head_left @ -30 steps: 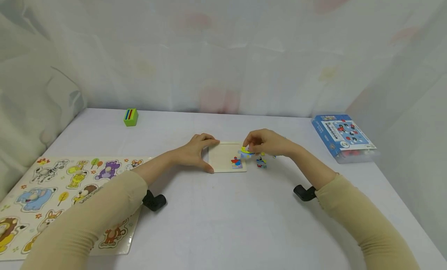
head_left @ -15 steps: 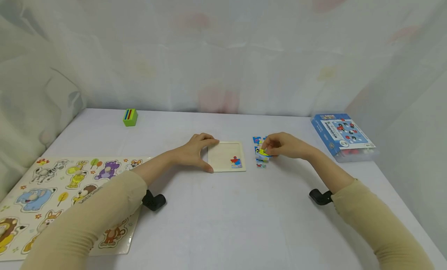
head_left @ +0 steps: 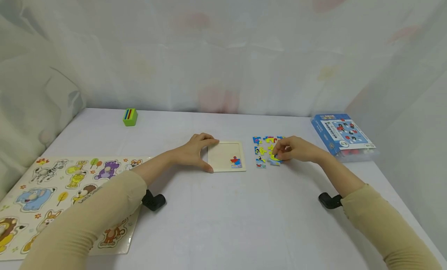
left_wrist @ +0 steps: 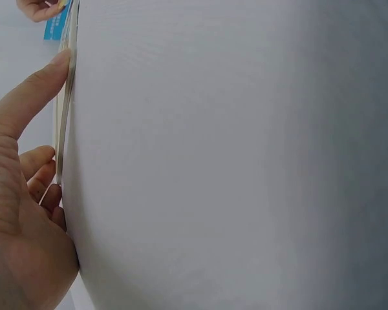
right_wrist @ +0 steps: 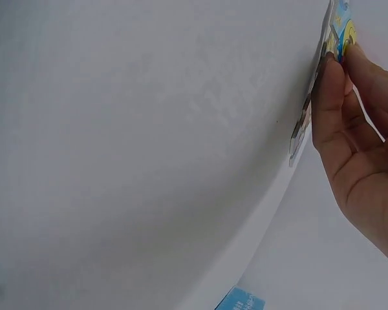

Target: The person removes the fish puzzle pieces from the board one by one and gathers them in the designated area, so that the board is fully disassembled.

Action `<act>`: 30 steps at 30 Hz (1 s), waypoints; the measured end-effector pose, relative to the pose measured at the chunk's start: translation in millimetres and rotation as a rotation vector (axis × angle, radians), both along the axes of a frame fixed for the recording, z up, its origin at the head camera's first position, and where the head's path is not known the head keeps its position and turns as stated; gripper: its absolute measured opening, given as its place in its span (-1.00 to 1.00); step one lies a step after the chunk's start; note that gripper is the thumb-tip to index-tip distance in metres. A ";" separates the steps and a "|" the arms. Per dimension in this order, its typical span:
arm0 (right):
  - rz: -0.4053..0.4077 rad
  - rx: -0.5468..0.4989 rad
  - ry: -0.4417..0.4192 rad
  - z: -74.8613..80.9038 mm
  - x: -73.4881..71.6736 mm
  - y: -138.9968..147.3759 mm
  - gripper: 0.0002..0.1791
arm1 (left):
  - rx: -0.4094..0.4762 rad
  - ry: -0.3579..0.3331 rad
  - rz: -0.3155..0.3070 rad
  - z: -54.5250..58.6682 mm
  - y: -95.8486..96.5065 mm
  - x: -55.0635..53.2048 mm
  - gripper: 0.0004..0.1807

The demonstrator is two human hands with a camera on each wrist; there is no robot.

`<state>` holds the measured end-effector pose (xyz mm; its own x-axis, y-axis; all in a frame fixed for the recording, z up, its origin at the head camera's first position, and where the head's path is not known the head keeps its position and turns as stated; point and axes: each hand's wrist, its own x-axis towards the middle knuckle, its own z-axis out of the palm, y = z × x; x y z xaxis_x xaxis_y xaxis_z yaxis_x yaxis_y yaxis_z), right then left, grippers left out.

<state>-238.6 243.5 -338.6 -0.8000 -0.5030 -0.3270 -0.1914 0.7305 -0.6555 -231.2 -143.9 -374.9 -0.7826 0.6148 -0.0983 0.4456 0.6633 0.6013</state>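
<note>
My left hand (head_left: 191,152) holds the left side of a pale wooden puzzle tray (head_left: 220,155), thumb at the near corner and fingers at the far one. In the left wrist view its thumb (left_wrist: 42,84) lies against the tray's edge. One red-and-blue jigsaw piece (head_left: 236,162) lies in the tray's near right corner. Right of the tray, my right hand (head_left: 298,149) pinches a yellow-and-blue jigsaw piece (head_left: 274,161) between thumb and fingertips. The right wrist view shows this piece (right_wrist: 344,32) at the fingertips. Several loose pieces (head_left: 259,150) lie beside it, some partly hidden by the hand.
A large animal picture board (head_left: 38,184) covers the table's left front, partly under the left sleeve. At the back left stands a small green block (head_left: 130,117) with coloured stripes. A blue boxed set (head_left: 343,136) lies at the right edge.
My right hand has moved from over the tray's right edge to the right, carrying the yellow-and-blue jigsaw piece across the loose pieces. My left hand stays at the tray.
</note>
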 end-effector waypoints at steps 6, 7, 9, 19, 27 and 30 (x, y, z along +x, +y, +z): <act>0.019 -0.005 -0.017 -0.2 0.5 2.4 -0.84 | 0.003 -0.006 0.003 0.6 -0.2 0.7 0.09; 0.025 -0.006 -0.020 0.3 0.8 2.3 -0.83 | 0.003 -0.009 0.004 0.5 -0.2 0.8 0.10; 0.029 -0.006 -0.026 1.0 1.2 1.9 -0.83 | 0.004 -0.014 0.006 0.2 -0.1 0.9 0.10; 0.010 0.005 -0.057 0.3 0.7 -1.1 -0.82 | -0.001 -0.010 0.006 -0.7 -0.2 0.4 0.10; 0.016 0.008 -0.047 1.0 1.8 -2.3 -0.79 | 0.004 -0.005 0.008 -0.3 -0.3 1.4 0.08; 0.013 0.009 -0.045 1.5 2.3 -2.9 -0.79 | 0.004 -0.003 0.006 -0.8 -0.2 1.3 0.08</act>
<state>-236.3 240.6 -337.1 -0.7777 -0.5102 -0.3673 -0.1715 0.7343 -0.6568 -229.9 -144.1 -375.7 -0.7859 0.6106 -0.0977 0.4400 0.6632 0.6054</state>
